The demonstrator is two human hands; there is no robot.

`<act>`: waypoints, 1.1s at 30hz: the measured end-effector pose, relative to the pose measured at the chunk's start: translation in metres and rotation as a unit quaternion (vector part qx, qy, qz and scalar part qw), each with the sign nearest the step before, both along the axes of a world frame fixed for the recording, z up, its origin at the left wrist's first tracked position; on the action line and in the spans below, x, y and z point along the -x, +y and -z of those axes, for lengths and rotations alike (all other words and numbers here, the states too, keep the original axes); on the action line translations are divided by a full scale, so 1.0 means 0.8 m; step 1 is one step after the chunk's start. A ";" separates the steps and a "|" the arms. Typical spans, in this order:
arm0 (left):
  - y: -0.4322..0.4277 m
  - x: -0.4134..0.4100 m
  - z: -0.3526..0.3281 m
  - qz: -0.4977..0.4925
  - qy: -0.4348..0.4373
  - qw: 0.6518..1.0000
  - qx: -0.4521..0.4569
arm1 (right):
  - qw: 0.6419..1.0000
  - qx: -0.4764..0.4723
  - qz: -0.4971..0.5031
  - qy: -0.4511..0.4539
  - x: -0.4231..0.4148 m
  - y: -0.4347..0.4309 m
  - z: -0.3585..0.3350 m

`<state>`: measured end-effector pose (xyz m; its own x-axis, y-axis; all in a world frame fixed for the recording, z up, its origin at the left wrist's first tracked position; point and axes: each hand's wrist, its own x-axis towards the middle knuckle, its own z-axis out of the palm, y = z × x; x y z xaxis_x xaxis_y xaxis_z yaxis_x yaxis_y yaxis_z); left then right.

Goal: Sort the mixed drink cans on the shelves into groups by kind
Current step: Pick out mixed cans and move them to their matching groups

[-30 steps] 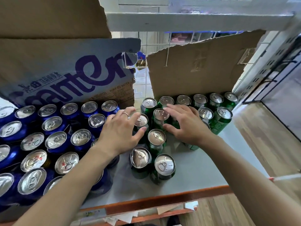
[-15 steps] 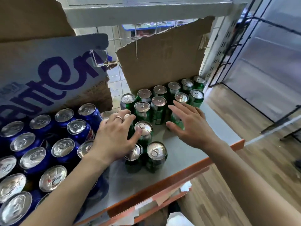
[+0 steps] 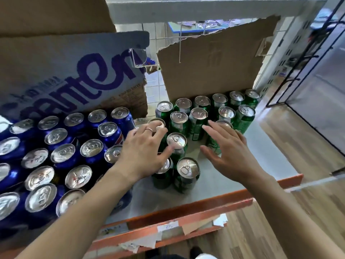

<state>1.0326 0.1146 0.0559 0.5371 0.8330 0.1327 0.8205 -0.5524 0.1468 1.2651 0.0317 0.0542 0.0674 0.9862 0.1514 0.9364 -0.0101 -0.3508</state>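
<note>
Two hands and two forearms of one person. Left hand [image 3: 143, 152]: thin ring [image 3: 149, 129] on one finger, a plain narrow band of pinkish-copper metal with a slight shine. Middle or ring finger, hard to tell which. Right hand [image 3: 229, 152]: bare. Left forearm [image 3: 84, 212] and right forearm [image 3: 280, 202] are both uncovered all the way to the frame edge. At the bottom centre edge: dark patch [image 3: 168, 256], likely clothing, with a white bit [image 3: 202, 256] just beside it. Both are too cropped to tell what they are.
</note>
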 end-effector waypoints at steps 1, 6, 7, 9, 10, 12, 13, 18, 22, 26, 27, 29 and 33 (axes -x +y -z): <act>-0.006 0.003 -0.002 -0.026 0.004 1.000 -0.005 | 1.000 0.002 -0.016 0.002 0.004 0.005 -0.003; -0.054 0.032 -0.013 -0.162 -0.012 0.987 -0.023 | 0.995 -0.018 -0.089 0.044 0.030 0.025 -0.016; -0.066 0.039 -0.015 -0.185 -0.013 0.982 -0.028 | 0.993 -0.026 -0.106 0.045 0.037 0.028 -0.019; -0.091 0.054 -0.020 -0.231 -0.005 0.973 -0.025 | 0.989 -0.032 -0.140 0.047 0.051 0.034 -0.021; -0.105 0.063 -0.022 -0.254 -0.001 0.967 -0.025 | 0.985 -0.031 -0.162 0.049 0.060 0.037 -0.023; -0.132 0.079 -0.025 -0.294 0.010 0.955 -0.032 | 0.976 -0.026 -0.209 0.050 0.082 0.039 -0.026; -0.146 0.088 -0.028 -0.317 0.016 0.948 -0.032 | 0.971 -0.024 -0.232 0.051 0.094 0.040 -0.027; -0.209 0.132 -0.037 -0.417 0.018 0.908 -0.027 | 0.944 -0.016 -0.326 0.048 0.150 0.029 -0.035; -0.236 0.159 -0.038 -0.445 0.015 0.895 -0.021 | 0.933 -0.015 -0.358 0.041 0.179 0.017 -0.039; -0.238 0.181 -0.032 -0.445 0.007 0.895 -0.021 | 0.928 -0.006 -0.371 0.038 0.204 0.012 -0.048; -0.236 0.188 -0.029 -0.442 0.001 0.897 -0.025 | 0.926 0.000 -0.375 0.039 0.211 0.013 -0.049; -0.229 0.204 -0.025 -0.436 -0.011 0.899 -0.027 | 0.925 0.021 -0.376 0.037 0.227 0.018 -0.053; -0.195 0.243 -0.020 -0.401 -0.021 0.915 -0.032 | 0.935 0.044 -0.352 -0.006 0.266 0.031 -0.054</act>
